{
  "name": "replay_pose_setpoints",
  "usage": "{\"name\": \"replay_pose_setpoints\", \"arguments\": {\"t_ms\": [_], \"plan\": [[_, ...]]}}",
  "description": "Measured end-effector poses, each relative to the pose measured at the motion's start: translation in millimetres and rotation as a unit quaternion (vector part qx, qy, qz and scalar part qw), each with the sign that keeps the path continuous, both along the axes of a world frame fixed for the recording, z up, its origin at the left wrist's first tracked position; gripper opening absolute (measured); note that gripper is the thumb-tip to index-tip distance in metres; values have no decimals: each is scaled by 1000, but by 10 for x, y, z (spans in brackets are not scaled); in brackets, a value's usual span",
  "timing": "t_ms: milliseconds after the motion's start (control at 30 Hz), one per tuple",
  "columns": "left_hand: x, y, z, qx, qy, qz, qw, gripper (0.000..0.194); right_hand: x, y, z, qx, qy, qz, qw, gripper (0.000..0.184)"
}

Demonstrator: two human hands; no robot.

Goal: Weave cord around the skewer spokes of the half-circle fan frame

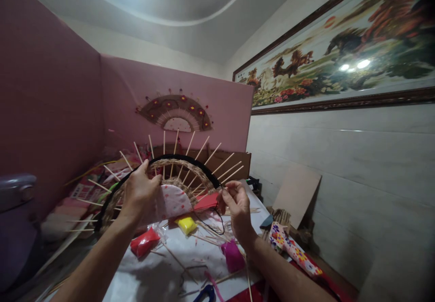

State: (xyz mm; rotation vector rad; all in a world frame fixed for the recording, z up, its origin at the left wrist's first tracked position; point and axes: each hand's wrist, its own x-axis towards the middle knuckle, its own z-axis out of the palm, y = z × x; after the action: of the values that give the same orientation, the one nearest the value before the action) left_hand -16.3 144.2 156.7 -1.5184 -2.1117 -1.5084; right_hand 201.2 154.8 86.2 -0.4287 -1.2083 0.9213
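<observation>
A half-round woven fan (176,166) is held up over the table, with pale wooden sticks radiating out past its edge. Its centre is a white half-disc with red dots (176,201), ringed by tan woven twine, and a black band runs along the outer arc. My left hand (141,191) is closed on the left part of the fan, thumb across the weave. At the band's right end, my right hand (236,202) pinches a thin black cord (222,225). A loop of this cord hangs below the fingers.
On the white table (132,279) lie a red packet (145,242), a yellow packet (186,225), a purple bundle (233,256), loose sticks and blue scissors handles (205,294). A finished-looking fan (176,109) hangs on the pink panel behind. Flower-patterned material (294,250) lies at right.
</observation>
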Motion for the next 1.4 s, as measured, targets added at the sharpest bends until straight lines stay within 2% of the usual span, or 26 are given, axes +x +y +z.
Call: {"name": "replay_pose_setpoints", "arguments": {"t_ms": [167,467,633,867,1133,1300,1400], "plan": [[1,8,-8,-1,14,0,1000,59,-12,-13,-14,3,-26,-24,999,16],[37,-4,-23,-4,23,8,1000,62,5,28,-3,-10,-33,-25,999,19],[73,-20,-10,-7,31,24,999,61,13,32,2,-14,1,13,1000,17],[93,-23,-16,-10,50,33,998,61,18,23,51,-68,51,63,994,18],[75,-19,-10,0,34,19,999,63,-13,10,-7,-50,43,58,996,21],[96,-34,-5,0,31,13,999,63,-46,12,-43,-46,-5,107,993,23],[141,-59,13,0,32,5,999,66,-76,19,-69,-60,-22,112,992,28]]}}
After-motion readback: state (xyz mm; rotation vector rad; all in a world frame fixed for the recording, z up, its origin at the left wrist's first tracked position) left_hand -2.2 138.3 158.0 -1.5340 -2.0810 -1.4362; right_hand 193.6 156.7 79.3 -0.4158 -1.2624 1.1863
